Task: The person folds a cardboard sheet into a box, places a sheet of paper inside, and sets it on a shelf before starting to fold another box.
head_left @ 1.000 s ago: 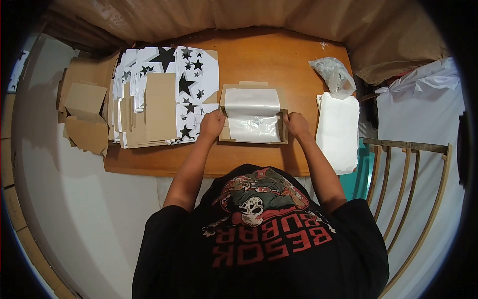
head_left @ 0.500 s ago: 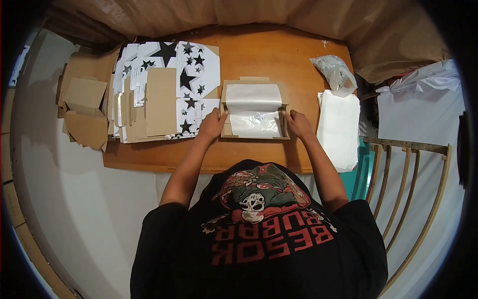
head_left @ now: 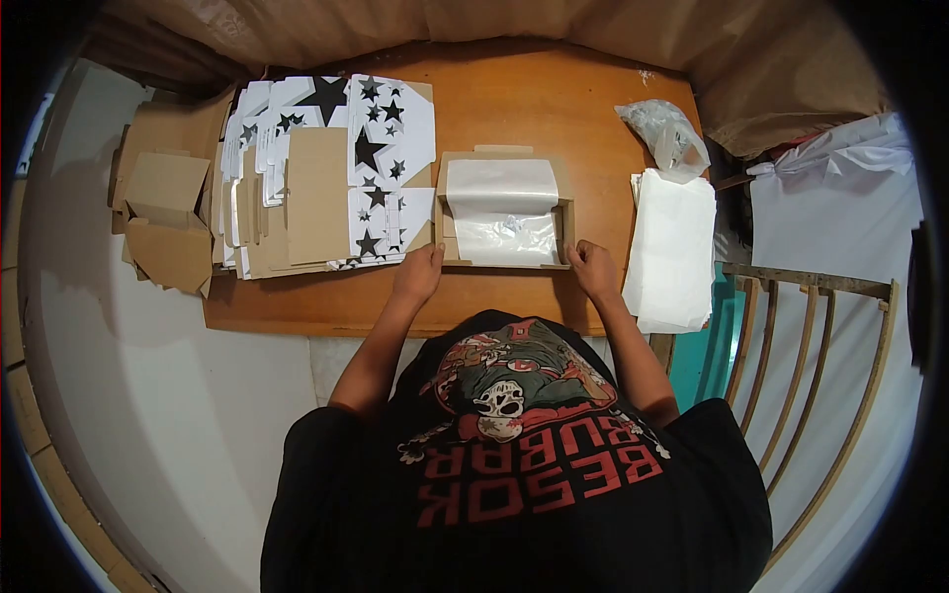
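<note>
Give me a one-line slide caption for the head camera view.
Left hand and right hand at the near corners of a plastic-lined cardboard box, star-printed blanks left, white sheets right.

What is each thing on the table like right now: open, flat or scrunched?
cardboard box, open, a shiny sheet lying inside.
left hand, at the box's near left corner.
right hand, at its near right corner.
star-printed boxes, flat, stacked.
white sheets, piled flat.
plastic bag, crumpled.
brown cardboard pieces, unfolded, heaped.

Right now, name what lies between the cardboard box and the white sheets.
Head view: bare wooden table separates cardboard box from white sheets; right hand at the gap's near end.
</note>
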Tool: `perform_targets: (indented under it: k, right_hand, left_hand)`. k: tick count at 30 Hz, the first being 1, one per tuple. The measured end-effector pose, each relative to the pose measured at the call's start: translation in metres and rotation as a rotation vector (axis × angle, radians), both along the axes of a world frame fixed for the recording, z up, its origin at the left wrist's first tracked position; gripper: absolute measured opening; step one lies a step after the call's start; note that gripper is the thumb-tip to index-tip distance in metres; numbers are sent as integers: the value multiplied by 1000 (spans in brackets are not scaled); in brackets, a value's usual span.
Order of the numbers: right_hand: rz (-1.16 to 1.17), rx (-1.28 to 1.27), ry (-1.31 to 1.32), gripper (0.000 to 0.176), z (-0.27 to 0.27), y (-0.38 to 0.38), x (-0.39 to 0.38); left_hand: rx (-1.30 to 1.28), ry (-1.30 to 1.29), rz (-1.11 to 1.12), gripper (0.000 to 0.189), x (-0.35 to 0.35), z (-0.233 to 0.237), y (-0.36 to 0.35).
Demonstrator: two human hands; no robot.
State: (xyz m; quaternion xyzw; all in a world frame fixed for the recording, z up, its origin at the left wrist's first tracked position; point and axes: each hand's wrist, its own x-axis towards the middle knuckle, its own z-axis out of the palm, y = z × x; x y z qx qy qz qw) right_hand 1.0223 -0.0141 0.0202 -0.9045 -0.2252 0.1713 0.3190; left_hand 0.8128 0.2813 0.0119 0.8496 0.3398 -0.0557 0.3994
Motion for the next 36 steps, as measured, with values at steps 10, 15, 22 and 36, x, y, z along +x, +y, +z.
perform_targets:
  k: [10,15,22,36]
  right_hand:
    - [-134,34,273,63,3,-11,-27]
    - [-220,35,327,61,-42,-16,-27]
    - [-315,48,451,58,-9,-6,-42]
    - [-194,-253,191,71,23,5,-6]
  left_hand:
    - [-446,39,219,63,-22,-26,-20]
    - [-802,132,391,53,-10,-16,-25]
    - [-1150,78,616,29,3,-24,-29]
    - [-237,58,292,72,-5,-7,-1]
